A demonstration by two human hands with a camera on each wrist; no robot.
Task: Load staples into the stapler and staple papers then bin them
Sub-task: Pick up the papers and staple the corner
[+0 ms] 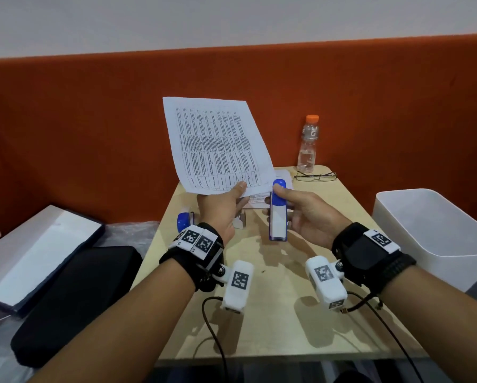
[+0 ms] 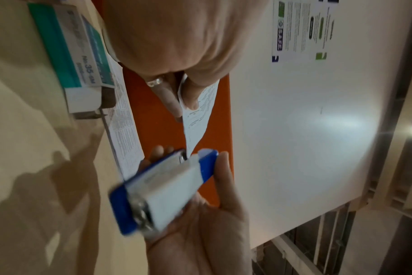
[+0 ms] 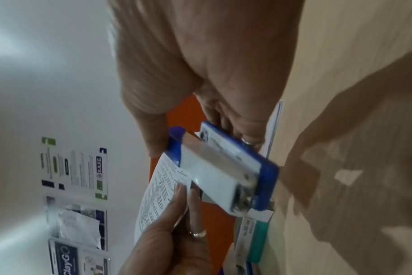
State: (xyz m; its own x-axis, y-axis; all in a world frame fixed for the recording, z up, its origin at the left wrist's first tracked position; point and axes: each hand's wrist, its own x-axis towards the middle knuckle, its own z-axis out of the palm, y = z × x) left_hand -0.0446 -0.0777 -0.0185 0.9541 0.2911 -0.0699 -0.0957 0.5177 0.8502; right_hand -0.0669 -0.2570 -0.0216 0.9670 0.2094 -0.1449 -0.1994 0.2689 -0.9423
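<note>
Papers (image 1: 218,145) stand raised above the far half of the table (image 1: 273,313), pinched at their near edge between the thumb and fingers of your left hand (image 1: 220,208); how many sheets are in that pinch cannot be told. Your right hand (image 1: 306,214) wraps one blue-and-white stapler (image 1: 278,214), thumb on its far blue tip, and the stapler's mouth sits at the near right corner of the papers; the left wrist view shows the corner running into the gap at its front. More printed sheets (image 1: 282,176) lie flat on the table beyond your hands. One staple box (image 2: 82,55), teal and white, rests on the table under your left hand, touching those flat sheets. A second blue-and-white object (image 1: 183,221) sits at the table's left edge, partly hidden by your left wrist. At the far right corner stand one bottle (image 1: 309,145) with an orange cap and, just beside it, one pair of glasses (image 1: 316,176). One white bin (image 1: 436,225) stands to the right of the table.
</note>
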